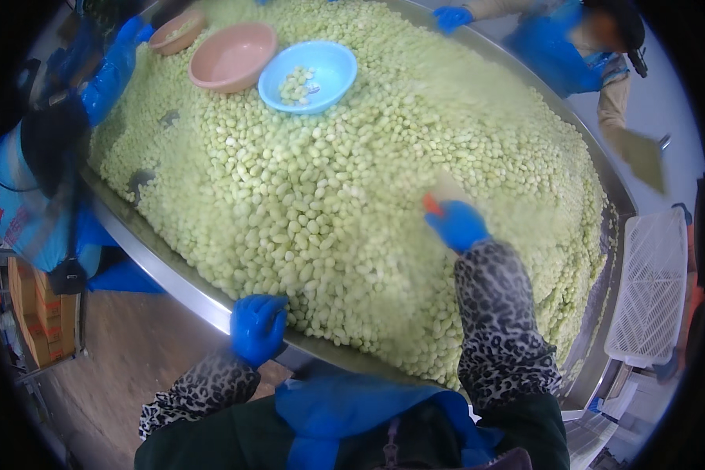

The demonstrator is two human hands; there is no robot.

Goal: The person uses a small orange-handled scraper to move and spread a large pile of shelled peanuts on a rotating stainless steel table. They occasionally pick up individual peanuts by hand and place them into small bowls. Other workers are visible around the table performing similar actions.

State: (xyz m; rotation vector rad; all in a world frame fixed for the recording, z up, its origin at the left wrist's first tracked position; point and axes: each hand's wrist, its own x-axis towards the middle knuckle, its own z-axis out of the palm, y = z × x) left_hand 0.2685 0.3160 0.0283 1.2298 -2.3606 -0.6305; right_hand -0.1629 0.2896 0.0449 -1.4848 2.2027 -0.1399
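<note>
A thick layer of pale green, grape-like oval pieces [305, 223] covers a large metal sorting table [202, 308] in front of me. My left hand [258, 329], in a blue glove, grips the near rim of the table with curled fingers. Out over the pieces, my right hand [458, 226], gloved in blue too, is closed on a pale flat tool [451, 187] with a red-orange part showing by the fingers. Motion blurs this tool and the pieces around it, so its exact kind is unclear. Leopard-print sleeves cover both my forearms.
A light blue bowl [332, 73] holding several pieces sits on the layer beside a pink bowl [232, 59]; another pink bowl [178, 35] lies beyond. Co-workers stand left [35, 194] and far right [564, 47]. A white perforated crate [649, 288] is at right, cardboard boxes [44, 311] at left.
</note>
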